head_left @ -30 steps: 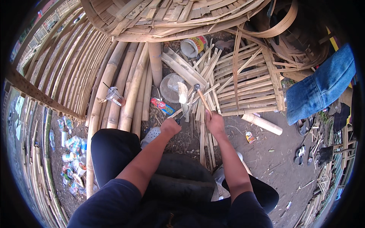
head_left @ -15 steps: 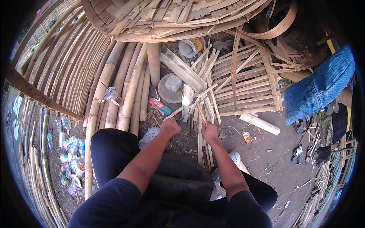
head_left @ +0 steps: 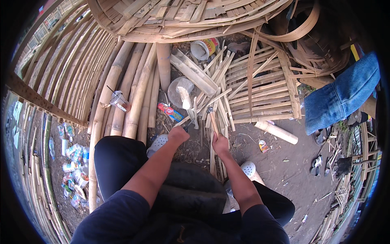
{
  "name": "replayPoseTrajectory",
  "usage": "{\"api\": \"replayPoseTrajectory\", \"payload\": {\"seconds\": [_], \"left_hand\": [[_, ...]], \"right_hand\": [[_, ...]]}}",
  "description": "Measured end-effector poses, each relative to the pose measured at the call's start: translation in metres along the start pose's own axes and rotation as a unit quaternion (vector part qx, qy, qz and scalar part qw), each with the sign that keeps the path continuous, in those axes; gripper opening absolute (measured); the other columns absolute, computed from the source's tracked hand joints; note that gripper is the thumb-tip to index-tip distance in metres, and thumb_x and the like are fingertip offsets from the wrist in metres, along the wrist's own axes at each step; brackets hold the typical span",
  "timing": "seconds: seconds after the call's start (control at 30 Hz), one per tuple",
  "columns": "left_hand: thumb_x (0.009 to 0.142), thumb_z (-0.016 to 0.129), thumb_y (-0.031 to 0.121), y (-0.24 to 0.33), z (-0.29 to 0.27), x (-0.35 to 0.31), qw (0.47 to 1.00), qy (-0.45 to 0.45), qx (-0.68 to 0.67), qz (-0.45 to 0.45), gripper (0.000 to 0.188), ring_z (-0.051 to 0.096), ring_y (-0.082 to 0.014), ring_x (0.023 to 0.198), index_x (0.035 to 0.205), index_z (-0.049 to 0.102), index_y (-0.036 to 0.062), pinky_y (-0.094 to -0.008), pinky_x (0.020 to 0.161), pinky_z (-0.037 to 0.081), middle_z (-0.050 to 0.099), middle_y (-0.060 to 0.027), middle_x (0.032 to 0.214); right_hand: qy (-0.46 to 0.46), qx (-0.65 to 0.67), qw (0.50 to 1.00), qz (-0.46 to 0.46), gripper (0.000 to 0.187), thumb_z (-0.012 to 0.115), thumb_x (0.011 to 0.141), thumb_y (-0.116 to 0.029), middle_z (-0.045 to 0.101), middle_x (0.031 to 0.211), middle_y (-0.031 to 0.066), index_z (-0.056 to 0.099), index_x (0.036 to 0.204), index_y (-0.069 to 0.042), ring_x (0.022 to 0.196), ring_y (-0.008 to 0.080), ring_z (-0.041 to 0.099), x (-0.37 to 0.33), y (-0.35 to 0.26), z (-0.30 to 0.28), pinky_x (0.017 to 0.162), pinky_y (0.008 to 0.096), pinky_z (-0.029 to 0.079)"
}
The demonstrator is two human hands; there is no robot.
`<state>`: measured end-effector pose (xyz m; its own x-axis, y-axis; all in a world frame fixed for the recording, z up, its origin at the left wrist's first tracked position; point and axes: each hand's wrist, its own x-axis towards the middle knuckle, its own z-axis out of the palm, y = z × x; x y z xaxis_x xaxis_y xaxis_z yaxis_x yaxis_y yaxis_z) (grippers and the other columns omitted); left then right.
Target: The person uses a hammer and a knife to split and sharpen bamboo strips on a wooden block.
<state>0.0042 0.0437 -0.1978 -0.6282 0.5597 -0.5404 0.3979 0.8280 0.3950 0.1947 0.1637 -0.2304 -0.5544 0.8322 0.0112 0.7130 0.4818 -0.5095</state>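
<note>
My left hand [head_left: 178,136] is closed around the dark handle of a tool with a grey metal blade [head_left: 195,120], likely a knife. My right hand [head_left: 220,143] grips the wooden handle of a hammer [head_left: 213,123], its small dark head pointing away from me. Just beyond the blade, a pale split piece of bamboo [head_left: 185,99] leans against a grey stone block [head_left: 185,85] on a round grey base [head_left: 174,94]. Cut bamboo strips [head_left: 219,103] lie in a loose heap beyond and beside the hammer.
Bamboo poles [head_left: 140,93] lie at the left by a slatted bamboo frame [head_left: 73,69]. A large woven basket [head_left: 191,30] spans the far side. A slatted panel [head_left: 264,91], a bucket [head_left: 205,49] and hanging denim [head_left: 343,93] are around. Plastic litter [head_left: 77,162] covers the left ground.
The pale bamboo piece has shifted left and away from the blade, now tilted toward the stone. Both hands have drawn slightly nearer me, and the hammer head now shows clear of the blade.
</note>
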Motion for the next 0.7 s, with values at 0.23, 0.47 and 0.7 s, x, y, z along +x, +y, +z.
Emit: {"api": "replayPoseTrajectory", "payload": {"seconds": [0.23, 0.47, 0.7], "left_hand": [[0.076, 0.061, 0.024, -0.035, 0.011, 0.005, 0.998, -0.001, -0.024, -0.054, 0.038, 0.063, -0.0330, 0.107, 0.104, 0.068, -0.0019, -0.0391, 0.090, 0.051, 0.065, -0.0213, 0.112], [0.076, 0.061, 0.024, -0.008, 0.014, 0.008, 0.999, -0.006, -0.046, -0.027, 0.037, 0.064, -0.0336, 0.105, 0.101, 0.068, -0.0021, -0.0385, 0.089, 0.052, 0.066, -0.0211, 0.111], [0.075, 0.061, 0.021, -0.012, 0.020, 0.014, 0.998, 0.013, -0.038, -0.039, 0.034, 0.064, -0.0346, 0.103, 0.098, 0.069, -0.0025, -0.0394, 0.088, 0.052, 0.067, -0.0228, 0.106]], "right_hand": [[0.100, 0.129, 0.981, -0.101, 0.041, 0.051, 0.096, -0.034, 0.059, 0.062, 0.0234, 0.054, 0.077, 0.003, 0.055, 0.0434, 0.058, 0.030, -0.092, -0.114, 0.051, 0.0477, 0.045], [0.178, 0.143, 0.968, -0.100, 0.037, 0.050, 0.096, -0.031, 0.061, 0.067, 0.0258, 0.056, 0.084, 0.004, 0.063, 0.0467, 0.060, 0.005, -0.034, -0.025, 0.057, 0.0515, 0.048], [-0.006, 0.002, 1.000, -0.017, 0.042, 0.050, 0.096, -0.035, 0.061, 0.072, 0.0299, 0.061, 0.082, 0.004, 0.069, 0.0484, 0.061, 0.015, 0.007, -0.031, 0.064, 0.0542, 0.049]]}}
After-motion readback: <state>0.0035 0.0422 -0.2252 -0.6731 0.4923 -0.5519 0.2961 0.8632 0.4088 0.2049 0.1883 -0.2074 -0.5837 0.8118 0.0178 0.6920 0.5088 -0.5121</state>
